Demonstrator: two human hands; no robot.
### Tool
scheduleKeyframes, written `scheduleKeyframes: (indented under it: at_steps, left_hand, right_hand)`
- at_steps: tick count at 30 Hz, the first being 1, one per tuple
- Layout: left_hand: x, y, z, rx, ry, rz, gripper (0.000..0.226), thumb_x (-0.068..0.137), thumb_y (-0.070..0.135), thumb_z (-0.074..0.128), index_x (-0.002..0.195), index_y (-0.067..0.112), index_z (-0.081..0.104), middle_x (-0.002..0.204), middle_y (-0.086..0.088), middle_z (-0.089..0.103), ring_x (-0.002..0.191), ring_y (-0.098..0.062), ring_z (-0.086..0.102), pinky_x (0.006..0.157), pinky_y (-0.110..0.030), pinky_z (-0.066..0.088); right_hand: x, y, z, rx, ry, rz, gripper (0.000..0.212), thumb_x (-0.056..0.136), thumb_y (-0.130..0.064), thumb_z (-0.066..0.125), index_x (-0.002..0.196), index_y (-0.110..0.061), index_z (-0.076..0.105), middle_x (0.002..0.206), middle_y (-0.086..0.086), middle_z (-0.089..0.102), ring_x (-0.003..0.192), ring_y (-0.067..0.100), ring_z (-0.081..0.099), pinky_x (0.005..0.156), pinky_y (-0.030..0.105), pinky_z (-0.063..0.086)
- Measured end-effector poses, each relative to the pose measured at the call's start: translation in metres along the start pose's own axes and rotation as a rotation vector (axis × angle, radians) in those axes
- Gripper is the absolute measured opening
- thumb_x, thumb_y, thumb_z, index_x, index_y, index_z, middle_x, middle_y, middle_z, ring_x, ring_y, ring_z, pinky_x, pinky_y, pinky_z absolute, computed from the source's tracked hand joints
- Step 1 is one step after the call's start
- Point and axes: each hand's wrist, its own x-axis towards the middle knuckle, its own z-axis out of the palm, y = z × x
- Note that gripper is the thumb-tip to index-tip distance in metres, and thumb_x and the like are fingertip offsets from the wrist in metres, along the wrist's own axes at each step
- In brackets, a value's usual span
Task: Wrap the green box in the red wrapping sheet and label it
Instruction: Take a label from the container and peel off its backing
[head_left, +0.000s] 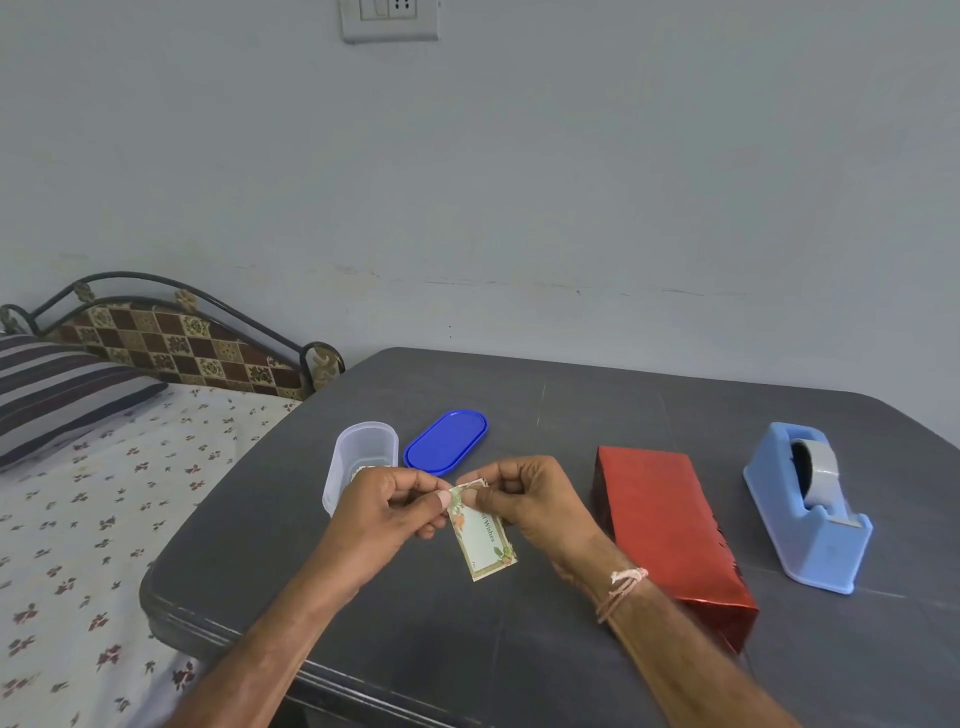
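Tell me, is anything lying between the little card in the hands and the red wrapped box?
Nothing visible does. The left hand and right hand pinch the card; only that right hand and bare table separate it from the red wrapped box.

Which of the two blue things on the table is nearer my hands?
The dark blue oval lid, just beyond them; the pale blue tape dispenser sits past the red parcel.

Pale grey-blue wall (571, 182), scuffed low down; white switch-and-socket plate (389, 21) at top. Left: metal-framed patterned bed headboard (171, 338), striped pillow (57, 384), floral bedsheet (104, 519). Dark grey table (467, 649) in foreground, even diffuse light
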Motion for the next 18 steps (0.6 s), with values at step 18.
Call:
scheduleKeyframes:
  at_steps: [18]
  left_hand:
    - [0.0017, -0.0026, 0.0070, 0.162, 0.046, 0.011, 0.021, 0.094, 0.002, 0.062, 0.086, 0.015, 0.077, 0.076, -0.004, 0.076, 0.076, -0.021, 0.074, 0.068, -0.026, 0.060]
  right_hand:
    - [-0.0035, 0.0018, 0.0048, -0.014, -0.013, -0.001, 0.014, 0.090, -0.004, 0.074, 0.103, -0.004, 0.078, 0.091, 0.013, 0.079, 0.078, 0.014, 0.073, 0.066, 0.022, 0.054]
